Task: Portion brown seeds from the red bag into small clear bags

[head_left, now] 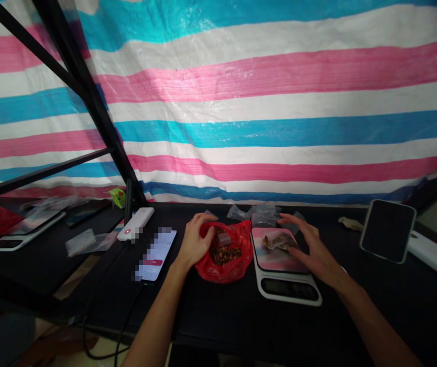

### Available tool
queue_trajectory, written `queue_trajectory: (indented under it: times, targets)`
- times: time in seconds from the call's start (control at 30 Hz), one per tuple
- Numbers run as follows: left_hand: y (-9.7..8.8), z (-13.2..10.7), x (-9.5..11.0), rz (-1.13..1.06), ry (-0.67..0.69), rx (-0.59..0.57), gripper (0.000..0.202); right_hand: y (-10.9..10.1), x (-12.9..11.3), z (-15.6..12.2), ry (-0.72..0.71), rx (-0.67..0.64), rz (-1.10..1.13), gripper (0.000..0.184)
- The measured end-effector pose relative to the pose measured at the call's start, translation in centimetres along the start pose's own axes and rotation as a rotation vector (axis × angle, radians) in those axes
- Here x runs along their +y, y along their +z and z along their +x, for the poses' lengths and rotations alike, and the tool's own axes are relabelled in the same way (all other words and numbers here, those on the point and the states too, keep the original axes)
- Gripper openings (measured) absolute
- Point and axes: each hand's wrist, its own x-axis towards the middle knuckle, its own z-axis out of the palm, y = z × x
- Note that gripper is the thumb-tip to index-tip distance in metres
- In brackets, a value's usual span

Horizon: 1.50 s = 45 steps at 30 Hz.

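Bare left forearm (153, 326) runs up to the left hand (197, 240), curled on a red plastic bag (224, 272) of brown bits, grip unclear; right hand (315, 251) open, released, by a white digital kitchen scale (291, 302) holding 1 filled clear pouch (277, 240), more clear pouches (263, 215) lying behind.

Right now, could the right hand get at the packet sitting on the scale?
Probably yes: the right hand is at the edge of the scale, right beside the packet, and nothing appears to stand between them.
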Motion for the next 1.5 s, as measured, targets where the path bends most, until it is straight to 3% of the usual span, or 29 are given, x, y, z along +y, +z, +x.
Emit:
queue_trajectory:
  times: [0.3,0.5,0.67,0.8,0.9,1.03,1.17,1.37,1.5]
  targets:
    - [-0.3,-0.2,0.6,-0.096,0.060,0.034,0.022,1.2,-1.2,0.4,0.007,-0.100,-0.063,0.067]
    - [-0.1,-0.2,0.4,-0.097,0.039,0.104,0.022,1.7,-0.6,0.6,0.071,-0.075,-0.021,0.044]
    - [0.0,-0.2,0.5,-0.102,0.033,0.114,0.021,1.7,-4.4,1.8,0.022,0.015,0.137,0.044]
    - [0.0,-0.2,0.6,-0.114,0.033,0.116,0.021,3.4,-8.3,3.4,-0.109,-0.133,0.098,0.054]
    - [0.0,-0.2,0.5,-0.124,0.037,0.136,0.021,5.1,-9.5,4.5,-0.156,-0.203,-0.015,0.059]
    - [-0.1,-0.2,0.4,-0.140,0.030,0.142,0.020,6.4,-9.3,5.3,-0.181,-0.241,-0.073,0.062]
    - [-0.1,-0.2,0.3,-0.146,0.027,0.136,0.020,6.0,-9.0,5.2,-0.126,-0.204,0.011,0.059]
    - [0.0,-0.2,0.3,-0.132,0.028,0.127,0.020,2.2,-6.1,4.7,0.015,-0.078,0.199,0.048]
    - [0.1,-0.2,0.4,-0.115,0.036,0.100,0.019,0.0,-2.8,4.1,0.029,-0.176,-0.006,0.048]
